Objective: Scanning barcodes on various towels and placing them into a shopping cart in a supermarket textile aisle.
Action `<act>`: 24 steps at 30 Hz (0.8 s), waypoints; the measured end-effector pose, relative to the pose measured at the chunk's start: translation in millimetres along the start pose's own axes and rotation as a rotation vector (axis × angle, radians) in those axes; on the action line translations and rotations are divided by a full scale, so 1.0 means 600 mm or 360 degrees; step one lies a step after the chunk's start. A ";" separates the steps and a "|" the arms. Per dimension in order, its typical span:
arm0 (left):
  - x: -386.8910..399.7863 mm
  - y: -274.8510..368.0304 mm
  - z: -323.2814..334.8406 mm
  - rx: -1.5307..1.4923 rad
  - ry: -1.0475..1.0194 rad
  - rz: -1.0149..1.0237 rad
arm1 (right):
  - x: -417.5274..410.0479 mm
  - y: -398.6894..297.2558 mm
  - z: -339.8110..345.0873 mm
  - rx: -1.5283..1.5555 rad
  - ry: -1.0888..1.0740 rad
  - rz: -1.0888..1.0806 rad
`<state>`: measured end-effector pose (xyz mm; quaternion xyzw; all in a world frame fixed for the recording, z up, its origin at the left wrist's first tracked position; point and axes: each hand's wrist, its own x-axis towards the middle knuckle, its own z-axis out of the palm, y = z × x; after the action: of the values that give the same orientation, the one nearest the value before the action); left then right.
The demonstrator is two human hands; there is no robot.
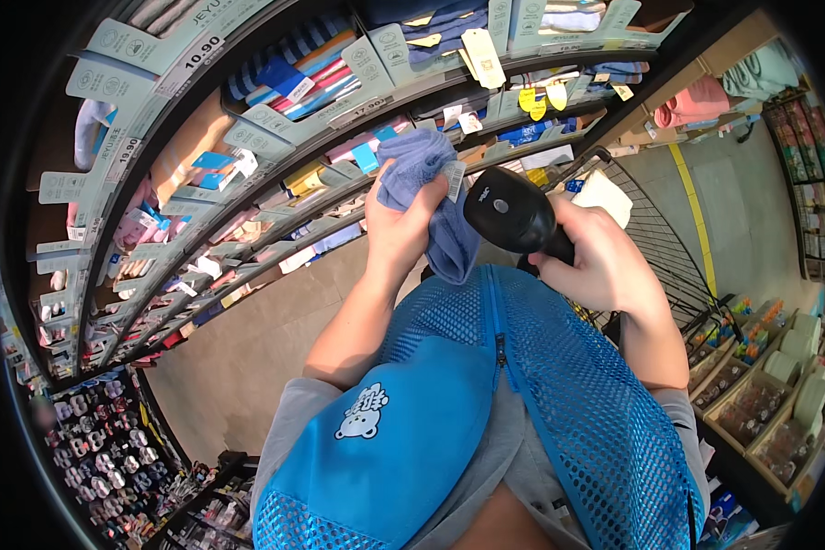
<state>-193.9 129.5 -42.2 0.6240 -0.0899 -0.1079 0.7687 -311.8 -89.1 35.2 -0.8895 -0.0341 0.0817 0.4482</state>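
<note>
Gathered in my left hand (pixel 400 230) is a folded blue towel (pixel 452 242), held up in front of my chest. My thumb presses on it beside a white barcode label (pixel 456 180), which faces up. My right hand (pixel 601 258) grips the handle of a black handheld barcode scanner (pixel 510 210). The scanner's head is close to the towel's right side, with a small gap between them. Whether the scanner is reading cannot be seen.
Shelves of folded towels (pixel 309 75) with price strips rise before me and to the left. A black wire shopping cart (pixel 667 234) holding goods stands at my right. Beyond it are wooden bins (pixel 746 405). A slipper rack (pixel 103 447) is at lower left.
</note>
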 end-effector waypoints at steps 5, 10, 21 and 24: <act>0.000 -0.005 0.004 0.0022 -0.0052 -0.0029 | 0.008 -0.012 -0.007 -0.0011 0.0022 -0.0042; -0.004 -0.004 0.002 0.0087 -0.0059 0.0003 | 0.007 -0.001 -0.012 0.0031 -0.0026 -0.0003; 0.004 0.075 -0.013 0.0867 -0.0656 -0.0104 | 0.057 0.167 0.061 0.1877 0.0374 0.0472; 0.011 0.082 -0.027 0.0175 -0.0790 -0.0246 | 0.059 0.188 0.094 0.2080 0.0263 0.0432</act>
<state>-180.4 152.7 2.6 0.6244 -0.2334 -0.3109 0.6775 -288.0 -107.1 -92.2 -0.4352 0.1691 0.0728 0.8813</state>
